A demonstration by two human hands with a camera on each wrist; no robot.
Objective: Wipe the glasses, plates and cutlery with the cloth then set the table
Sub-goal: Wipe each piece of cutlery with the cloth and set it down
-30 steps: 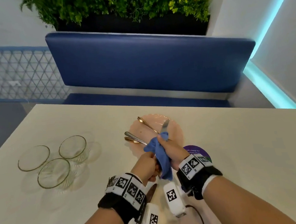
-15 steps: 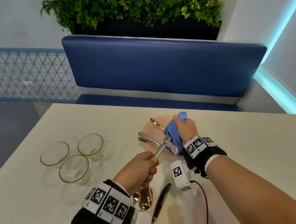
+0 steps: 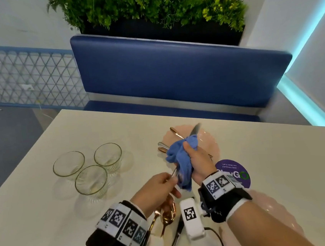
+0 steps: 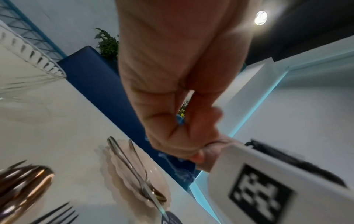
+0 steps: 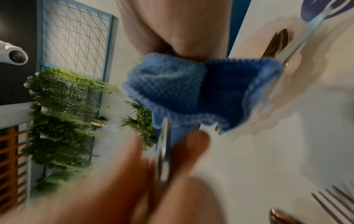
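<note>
My left hand [image 3: 165, 184] pinches the handle of a silver knife [image 3: 194, 130] above the table. My right hand [image 3: 195, 155] grips a blue cloth [image 3: 178, 157] wrapped round the knife's middle, and the blade tip sticks out beyond the cloth. In the right wrist view the cloth [image 5: 191, 91] folds round the knife [image 5: 162, 151]. Behind the hands a pink plate [image 3: 209, 140] holds other cutlery [image 3: 175, 132]. Three glass bowls [image 3: 91, 180] stand at the left. A copper spoon [image 3: 168, 214], a fork and a dark knife [image 3: 177, 235] lie near my wrists.
A second pink plate [image 3: 277, 215] lies under my right forearm. A purple round sticker [image 3: 232, 169] is on the table beside the right wrist. A blue bench [image 3: 172, 71] and a planter [image 3: 155, 9] stand beyond the table's far edge.
The right hand with the cloth has slid back down the knife toward the handle, so the blade tip shows again. The left hand keeps hold of the handle.
</note>
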